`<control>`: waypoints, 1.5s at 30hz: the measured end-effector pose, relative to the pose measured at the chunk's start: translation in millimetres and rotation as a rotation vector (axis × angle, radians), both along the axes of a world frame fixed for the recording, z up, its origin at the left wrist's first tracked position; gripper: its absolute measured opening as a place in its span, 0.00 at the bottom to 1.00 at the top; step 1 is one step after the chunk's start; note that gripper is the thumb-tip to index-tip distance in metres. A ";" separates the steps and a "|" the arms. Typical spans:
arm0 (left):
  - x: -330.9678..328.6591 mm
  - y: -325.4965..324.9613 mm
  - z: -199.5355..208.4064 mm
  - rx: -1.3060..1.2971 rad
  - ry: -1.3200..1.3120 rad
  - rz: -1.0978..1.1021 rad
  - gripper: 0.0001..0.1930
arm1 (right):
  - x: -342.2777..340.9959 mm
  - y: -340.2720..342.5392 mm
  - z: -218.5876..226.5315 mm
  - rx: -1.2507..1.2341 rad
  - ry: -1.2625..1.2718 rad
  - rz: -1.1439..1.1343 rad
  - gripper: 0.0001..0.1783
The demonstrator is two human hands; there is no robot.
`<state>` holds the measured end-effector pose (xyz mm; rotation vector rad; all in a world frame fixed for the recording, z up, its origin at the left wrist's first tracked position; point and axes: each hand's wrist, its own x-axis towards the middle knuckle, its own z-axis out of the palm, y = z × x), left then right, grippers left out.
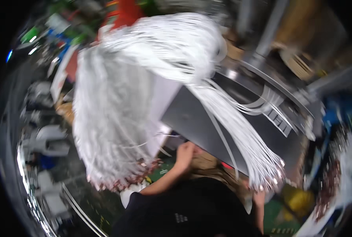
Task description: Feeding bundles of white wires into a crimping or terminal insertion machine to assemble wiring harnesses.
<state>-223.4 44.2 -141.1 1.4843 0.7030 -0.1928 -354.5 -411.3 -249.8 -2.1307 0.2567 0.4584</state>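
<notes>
A large bundle of white wires (108, 98) with bare copper ends hangs at the left, draped over a support. From its top a second, thinner bundle of white wires (239, 130) runs down to the right across a dark grey tabletop (195, 118). My left hand (186, 152) is at the tabletop's near edge, its fingers curled closed; what they hold, if anything, is hidden. Below the copper ends of the thinner bundle is my right hand (259, 195), close to or touching them. Its fingers are mostly hidden behind the wire ends. The picture is blurred by motion.
An orange-red object (124, 14) stands behind the wires. Metal frame bars (266, 35) rise at the back right. At the far right lies another bundle with copper ends (329, 177), near a yellow object (298, 201). Grey machine parts (51, 140) are at the left.
</notes>
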 end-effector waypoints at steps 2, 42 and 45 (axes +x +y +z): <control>-13.1 -14.3 -1.9 -0.017 -0.026 -0.046 0.24 | 19.8 4.7 12.7 -0.053 -0.091 -0.006 0.23; 259.5 24.4 117.0 0.878 -0.736 -0.195 0.28 | 1.5 -93.7 -57.8 -0.258 -0.323 -0.924 0.13; 225.4 -27.2 130.7 0.925 -0.525 -0.777 0.26 | 26.7 -64.9 63.6 -0.246 -0.707 -0.962 0.08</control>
